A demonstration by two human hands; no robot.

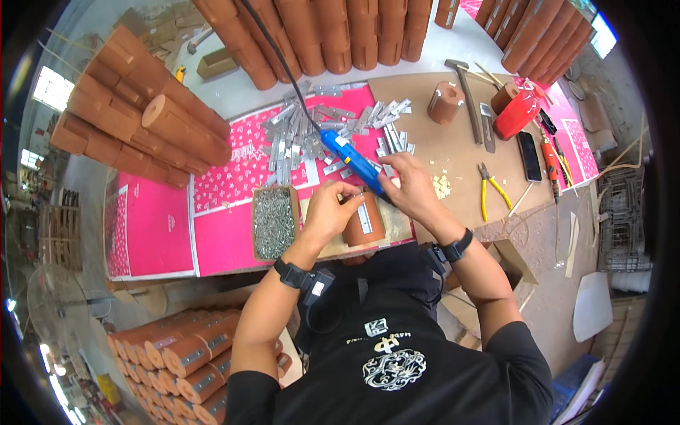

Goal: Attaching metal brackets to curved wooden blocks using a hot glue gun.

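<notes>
A terracotta-brown cylinder [353,233] lies at the table's near edge in front of me, with a silver metal strip [365,218] along its upper side. My left hand [327,210] is at its left, thumb and fingertips pinched together above the strip's far end. Whatever is in that pinch is too small to make out. In my right hand [416,188] is a blue electric screwdriver [348,155], slanting toward the cylinder, its black cord running up and away. The fingers partly hide its near end. Left of the cylinder stands a cardboard box [255,237] full of small screws [275,221].
Loose metal strips [290,145] are heaped beyond my hands. Stacked brown cylinders [152,117] rise at left and along the back. On the right lie yellow-handled pliers [494,191], a hammer [467,99], a red bottle [517,113] and a phone [529,156]. More cylinders [191,354] are piled below left.
</notes>
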